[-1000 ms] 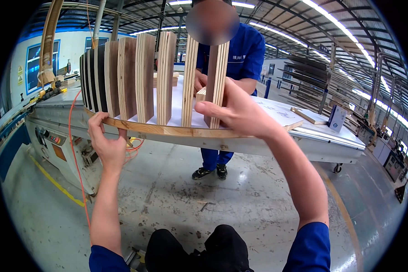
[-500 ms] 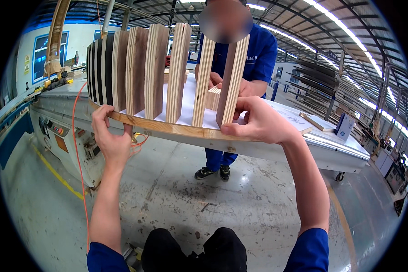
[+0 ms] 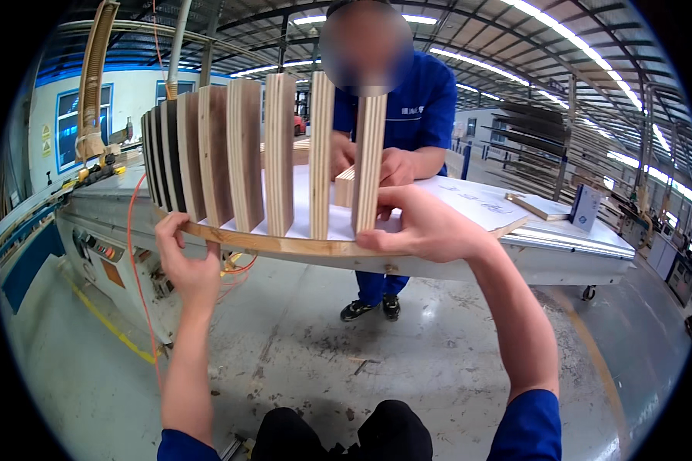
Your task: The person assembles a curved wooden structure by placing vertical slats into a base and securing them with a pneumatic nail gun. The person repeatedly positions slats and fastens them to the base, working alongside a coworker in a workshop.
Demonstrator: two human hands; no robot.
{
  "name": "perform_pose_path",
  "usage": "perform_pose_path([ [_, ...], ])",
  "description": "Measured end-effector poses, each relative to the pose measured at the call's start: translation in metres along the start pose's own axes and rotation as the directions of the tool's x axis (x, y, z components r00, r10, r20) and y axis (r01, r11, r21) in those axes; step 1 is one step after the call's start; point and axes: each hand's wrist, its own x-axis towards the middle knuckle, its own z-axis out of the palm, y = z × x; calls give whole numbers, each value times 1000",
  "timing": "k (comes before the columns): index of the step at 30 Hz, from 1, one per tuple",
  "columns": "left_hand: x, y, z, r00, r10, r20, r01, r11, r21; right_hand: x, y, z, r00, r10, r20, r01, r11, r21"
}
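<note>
A row of upright plywood slats point(image 3: 244, 154) stands along the curved front edge of a wooden board point(image 3: 284, 244). My left hand point(image 3: 190, 261) is closed on the board's rim, fingers over the top edge and thumb lower down. My right hand point(image 3: 427, 223) pinches the foot of the rightmost plywood slat point(image 3: 370, 161), thumb on its front edge and fingers behind, partly hidden. That slat stands upright on the board. Toward the left end the slats look darker and closer together. White paper point(image 3: 469, 201) with pen marks covers the board behind them.
Across the table, a co-worker point(image 3: 430, 100) in blue holds a small wooden block point(image 3: 345, 188). A wood panel point(image 3: 538, 206) and a blue-white box point(image 3: 585, 207) sit at the right. An orange hose point(image 3: 133, 261) hangs at the left, near a machine control panel point(image 3: 100, 250).
My view has tilted, so the slats and board appear lower and slightly left. Both hands keep their grips on the board and the slat. The co-worker's hands remain at the block.
</note>
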Motion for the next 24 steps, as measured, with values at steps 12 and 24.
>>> perform_pose_path([
  [12,-2,-1,3,1000,-13,-4,13,1000,1,0,3,-4,1000,10,9,-10,999,46],
  [24,-2,1,5,1000,-7,-15,7,1000,17,-1,6,0,1000,-10,-29,11,1000,21],
])
